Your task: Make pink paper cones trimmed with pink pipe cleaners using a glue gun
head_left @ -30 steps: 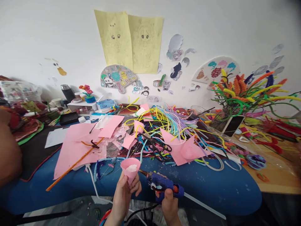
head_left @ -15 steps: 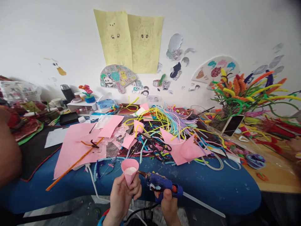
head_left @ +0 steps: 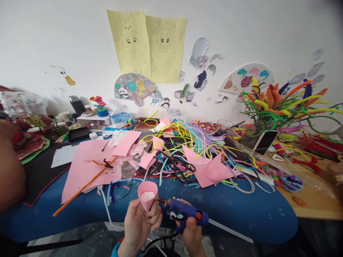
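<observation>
**A:** In the head view, what do the hands hold?

**B:** The left hand (head_left: 139, 225) curls its fingers around the lower point of a pink paper cone (head_left: 147, 194). The cone is upright, mouth up, with white filling showing inside, and the grip is closed snugly on it. The right hand (head_left: 191, 233) has its grip closed round the handle of a blue glue gun (head_left: 184, 213).

**A:** How do the cone and the gun lie to each other?

**B:** The cone sits just left of the gun, in front of the near edge of the blue worktop (head_left: 241, 214). The gun's long axis runs almost level from right to left. Its nozzle points at the cone's right wall, below the rim. Tip and paper look to be touching, but I cannot tell for sure. Both hands are low and close together. Pink paper sheets (head_left: 88, 167) and pipe cleaners (head_left: 198, 139) clutter the worktop beyond.
</observation>
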Tool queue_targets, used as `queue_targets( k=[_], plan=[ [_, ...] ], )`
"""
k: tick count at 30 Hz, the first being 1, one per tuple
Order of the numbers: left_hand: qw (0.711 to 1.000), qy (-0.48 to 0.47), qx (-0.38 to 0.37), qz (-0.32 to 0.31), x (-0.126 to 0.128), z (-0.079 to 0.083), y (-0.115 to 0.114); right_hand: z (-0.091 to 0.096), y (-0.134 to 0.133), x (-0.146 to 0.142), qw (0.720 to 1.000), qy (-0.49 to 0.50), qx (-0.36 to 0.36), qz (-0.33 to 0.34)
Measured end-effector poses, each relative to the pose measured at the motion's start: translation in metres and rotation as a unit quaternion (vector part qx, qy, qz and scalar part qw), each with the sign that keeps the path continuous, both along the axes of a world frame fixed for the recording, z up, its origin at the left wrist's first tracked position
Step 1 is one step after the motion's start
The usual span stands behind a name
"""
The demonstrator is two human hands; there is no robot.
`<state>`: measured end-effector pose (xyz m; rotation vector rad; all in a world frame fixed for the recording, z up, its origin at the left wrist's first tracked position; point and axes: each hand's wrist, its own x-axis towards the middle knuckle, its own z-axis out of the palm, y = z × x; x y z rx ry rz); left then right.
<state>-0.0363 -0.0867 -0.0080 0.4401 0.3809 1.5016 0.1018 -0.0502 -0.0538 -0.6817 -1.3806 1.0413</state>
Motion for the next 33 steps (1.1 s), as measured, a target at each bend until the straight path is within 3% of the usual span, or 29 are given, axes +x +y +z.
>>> queue_targets(
  k=[8,24,33],
  plan=[
    [0.999,-0.029,0.016,-0.041,-0.002,-0.002,-0.001,0.003,-0.003,0.000,1.000,-0.005,-0.005,-0.019],
    [0.982,-0.091,0.054,-0.159,-0.003,-0.008,-0.001,-0.005,-0.004,0.004,1.000,-0.008,-0.007,-0.010],
    [0.973,-0.123,0.049,-0.191,-0.001,-0.010,0.000,-0.004,-0.004,0.003,1.000,-0.002,-0.009,0.014]
  ],
)
